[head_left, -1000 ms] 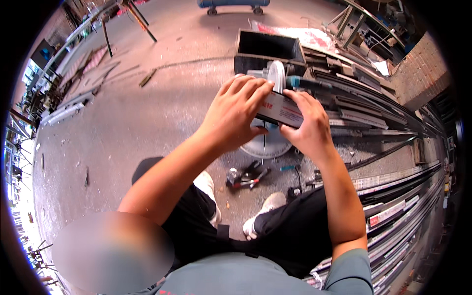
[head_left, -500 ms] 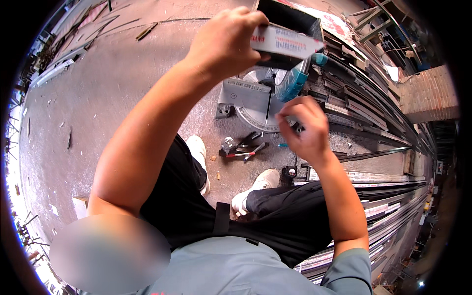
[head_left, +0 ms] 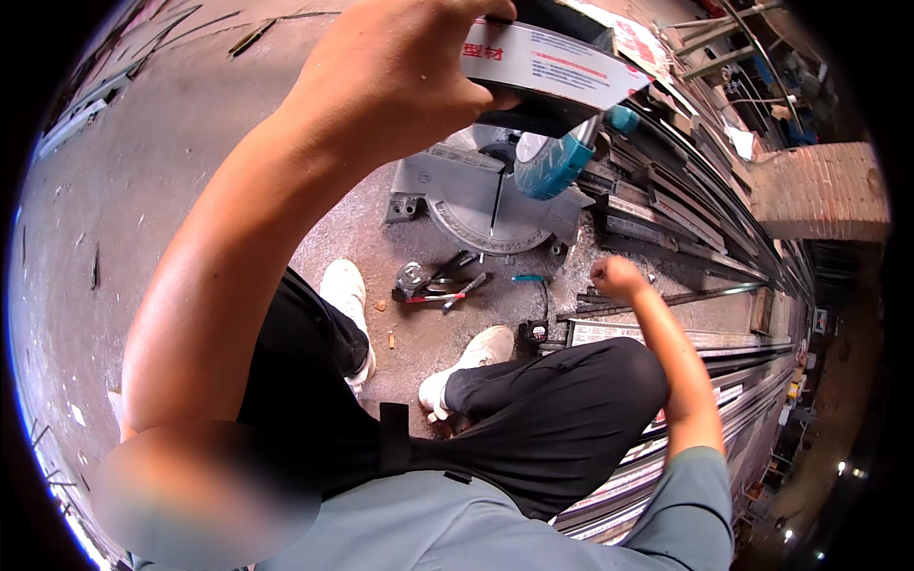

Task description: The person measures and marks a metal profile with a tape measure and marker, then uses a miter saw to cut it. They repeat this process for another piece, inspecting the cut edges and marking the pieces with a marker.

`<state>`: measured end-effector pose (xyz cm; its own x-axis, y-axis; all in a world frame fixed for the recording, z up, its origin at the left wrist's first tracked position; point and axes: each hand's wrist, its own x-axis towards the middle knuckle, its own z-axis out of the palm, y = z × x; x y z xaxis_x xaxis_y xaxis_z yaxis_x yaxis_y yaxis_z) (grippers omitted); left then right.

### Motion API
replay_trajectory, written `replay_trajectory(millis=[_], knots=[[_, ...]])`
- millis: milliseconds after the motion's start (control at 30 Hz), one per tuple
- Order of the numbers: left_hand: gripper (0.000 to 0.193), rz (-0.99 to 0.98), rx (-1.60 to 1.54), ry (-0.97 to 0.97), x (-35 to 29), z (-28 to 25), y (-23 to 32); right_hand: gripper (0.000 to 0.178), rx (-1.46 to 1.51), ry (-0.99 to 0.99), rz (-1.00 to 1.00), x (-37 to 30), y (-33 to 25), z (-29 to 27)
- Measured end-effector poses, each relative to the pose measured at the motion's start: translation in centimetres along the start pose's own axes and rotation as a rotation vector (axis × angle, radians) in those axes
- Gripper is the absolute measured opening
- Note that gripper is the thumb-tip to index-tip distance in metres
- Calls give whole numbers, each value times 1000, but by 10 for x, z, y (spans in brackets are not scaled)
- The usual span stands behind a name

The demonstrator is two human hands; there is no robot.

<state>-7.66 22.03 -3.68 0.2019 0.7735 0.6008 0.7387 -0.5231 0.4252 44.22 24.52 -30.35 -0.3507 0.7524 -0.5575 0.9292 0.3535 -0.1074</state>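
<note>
My left hand (head_left: 405,81) is raised at the upper middle, its fingers and thumb gripping a metal profile offcut (head_left: 557,68). A white film with red and blue print covers its face, and its right end is cut at a slant. Below and beyond it a mitre saw (head_left: 447,186) with a grey base and teal housing (head_left: 557,167) sits on the floor, partly hidden by the profile. Down to the right, my right hand (head_left: 621,278) is curled closed, away from the saw. Whether anything is inside those fingers is hidden.
Between my feet and the saw lie several hand tools (head_left: 443,290), a tape measure (head_left: 535,331) and a small teal tool (head_left: 528,278). Long metal profiles (head_left: 685,205) are stacked along the right, near a brick pillar (head_left: 819,190). A dark strip (head_left: 252,38) lies far left.
My left hand and the profile have come closer and slightly up. My right hand has dropped from beside the saw, moving right and down, its fingers now curled tighter. The view has shifted.
</note>
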Motion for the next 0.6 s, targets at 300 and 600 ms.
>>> replay_trajectory(millis=[300, 600], knots=[[43, 61, 23, -67, -7, 9, -18, 47, 80, 271, 36, 55, -42, 165], [45, 221, -52, -10, 3, 38, -17, 18, -149, 302, -28, 73, -32, 189]])
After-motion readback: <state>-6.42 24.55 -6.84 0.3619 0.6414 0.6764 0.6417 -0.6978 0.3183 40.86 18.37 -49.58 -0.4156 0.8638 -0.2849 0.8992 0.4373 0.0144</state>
